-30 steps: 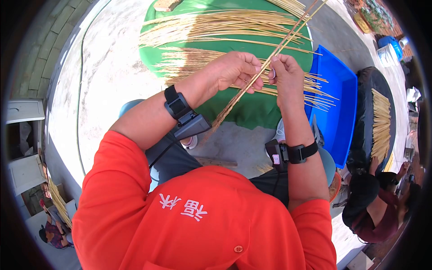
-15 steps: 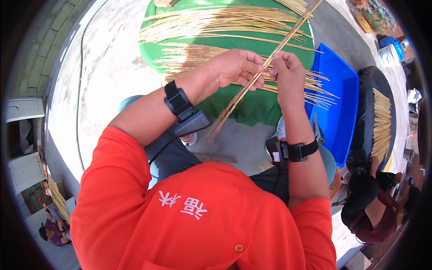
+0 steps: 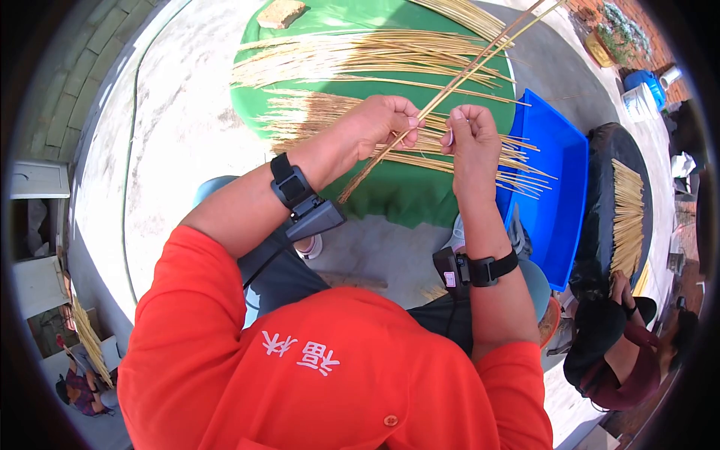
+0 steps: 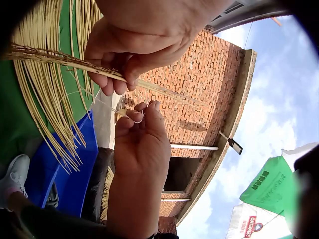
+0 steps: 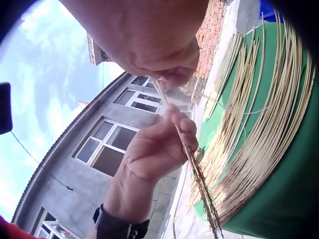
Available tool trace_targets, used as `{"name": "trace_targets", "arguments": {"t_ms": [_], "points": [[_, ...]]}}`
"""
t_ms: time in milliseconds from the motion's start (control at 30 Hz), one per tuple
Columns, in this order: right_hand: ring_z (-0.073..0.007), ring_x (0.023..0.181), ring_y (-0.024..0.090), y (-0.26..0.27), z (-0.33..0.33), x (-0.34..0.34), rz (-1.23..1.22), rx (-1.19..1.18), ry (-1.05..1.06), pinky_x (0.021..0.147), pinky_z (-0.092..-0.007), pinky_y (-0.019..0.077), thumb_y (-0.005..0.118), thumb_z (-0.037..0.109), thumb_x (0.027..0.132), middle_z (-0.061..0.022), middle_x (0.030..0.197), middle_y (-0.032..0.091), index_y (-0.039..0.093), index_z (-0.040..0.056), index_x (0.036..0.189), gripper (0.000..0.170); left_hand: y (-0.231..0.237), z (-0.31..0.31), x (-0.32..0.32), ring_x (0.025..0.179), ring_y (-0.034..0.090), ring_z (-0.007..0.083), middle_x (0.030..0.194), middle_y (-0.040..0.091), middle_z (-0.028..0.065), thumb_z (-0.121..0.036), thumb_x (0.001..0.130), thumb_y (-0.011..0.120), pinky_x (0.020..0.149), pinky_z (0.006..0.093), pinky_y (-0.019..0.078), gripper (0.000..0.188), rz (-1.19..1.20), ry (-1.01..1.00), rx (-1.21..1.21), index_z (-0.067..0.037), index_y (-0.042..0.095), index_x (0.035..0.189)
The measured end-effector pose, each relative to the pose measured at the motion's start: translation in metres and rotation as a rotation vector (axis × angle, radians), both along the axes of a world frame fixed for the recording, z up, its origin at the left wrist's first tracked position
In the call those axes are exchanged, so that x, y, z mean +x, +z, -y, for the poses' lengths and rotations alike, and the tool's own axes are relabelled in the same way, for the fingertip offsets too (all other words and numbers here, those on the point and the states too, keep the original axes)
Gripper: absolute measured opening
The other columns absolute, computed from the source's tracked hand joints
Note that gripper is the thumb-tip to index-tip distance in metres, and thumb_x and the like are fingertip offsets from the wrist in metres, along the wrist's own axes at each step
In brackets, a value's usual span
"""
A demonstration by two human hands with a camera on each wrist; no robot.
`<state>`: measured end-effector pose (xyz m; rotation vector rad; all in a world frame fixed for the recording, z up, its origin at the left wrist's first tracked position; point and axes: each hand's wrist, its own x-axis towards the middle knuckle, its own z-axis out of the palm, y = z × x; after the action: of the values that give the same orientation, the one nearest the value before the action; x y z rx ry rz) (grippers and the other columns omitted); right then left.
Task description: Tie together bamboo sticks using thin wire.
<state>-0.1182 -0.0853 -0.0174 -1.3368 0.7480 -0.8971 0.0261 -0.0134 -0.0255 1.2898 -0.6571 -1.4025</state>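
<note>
My left hand [image 3: 381,126] pinches a few thin straw-coloured stalks [image 3: 469,69] between thumb and fingers. They slant across the head view, with a brown, bushy end [image 5: 202,186] hanging below that hand. Just to the right, my right hand [image 3: 476,146] is apart from the stalks, its thumb and fingertips together. A thin white thread [image 4: 137,121] loops at the right hand's fingertips in the left wrist view and runs towards the stalks. Beneath both hands, stalks lie in a loose row [image 3: 315,109] on a green cloth [image 3: 397,195].
More stalks [image 3: 352,56] and a brick [image 3: 281,13] lie farther back on the cloth. Right of it stands a blue tub [image 3: 551,195]. Beyond is a black-covered stand [image 3: 600,195] with a stalk bundle [image 3: 628,217]; a person [image 3: 615,352] sits beside it.
My right hand has come off the stalks and now stands apart from them. The left hand, still holding them, has shifted slightly left, and the head view has moved a little.
</note>
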Motion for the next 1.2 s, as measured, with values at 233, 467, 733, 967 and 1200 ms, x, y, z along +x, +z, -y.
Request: {"name": "trace_targets", "arguments": {"t_ms": [233,467,733,967,1200], "points": [[-0.0081,0.046,0.051,0.012,-0.011,0.001,-0.151,0.055,0.15,0.037,-0.019,0.036,0.047,0.012,0.089,-0.0034,0.063,0.055,0.047,0.0072,0.087,0.006,0.007,0.0,0.016,0.064,0.053,0.0114,0.068,0.056,0.0037,-0.012,0.085,0.052,0.055,0.0214,0.0367,0.011,0.062,0.02,-0.027,-0.002,0.057,0.084],[-0.0081,0.042,0.05,-0.002,-0.015,0.0,-0.263,0.063,0.278,0.035,-0.0203,0.0337,0.05,0.01,0.086,-0.0033,0.059,0.055,0.054,0.0067,0.094,0.009,0.007,0.002,0.02,0.059,0.05,0.0108,0.064,0.055,0.0043,-0.012,0.085,0.053,0.053,0.0212,0.0356,0.012,0.124,0.018,-0.061,-0.001,0.057,0.083],[-0.0073,0.042,0.049,0.0,-0.019,0.002,-0.291,0.083,0.27,0.035,-0.0196,0.0327,0.052,0.01,0.084,-0.0033,0.059,0.056,0.056,0.0053,0.094,0.012,0.009,0.002,0.02,0.057,0.05,0.0111,0.064,0.055,0.0056,-0.009,0.084,0.052,0.051,0.0207,0.0359,0.011,0.097,0.024,-0.072,0.001,0.057,0.082],[-0.0062,0.042,0.048,0.0,-0.019,0.002,-0.313,0.059,0.282,0.036,-0.0182,0.0312,0.053,0.011,0.084,-0.0016,0.058,0.055,0.056,0.0069,0.092,0.01,0.003,0.002,0.022,0.057,0.051,0.0119,0.064,0.056,0.0061,-0.008,0.084,0.052,0.051,0.0206,0.0365,0.01,0.09,0.013,-0.079,0.0,0.057,0.081],[-0.0081,0.041,0.048,0.0,-0.019,0.002,-0.319,0.075,0.273,0.036,-0.022,0.0335,0.053,0.012,0.084,-0.0034,0.057,0.055,0.057,0.0056,0.093,0.012,0.005,0.002,0.022,0.057,0.052,0.0121,0.065,0.056,0.0062,-0.008,0.084,0.051,0.052,0.0212,0.0372,0.01,0.076,0.004,-0.074,0.0,0.056,0.082]]}}
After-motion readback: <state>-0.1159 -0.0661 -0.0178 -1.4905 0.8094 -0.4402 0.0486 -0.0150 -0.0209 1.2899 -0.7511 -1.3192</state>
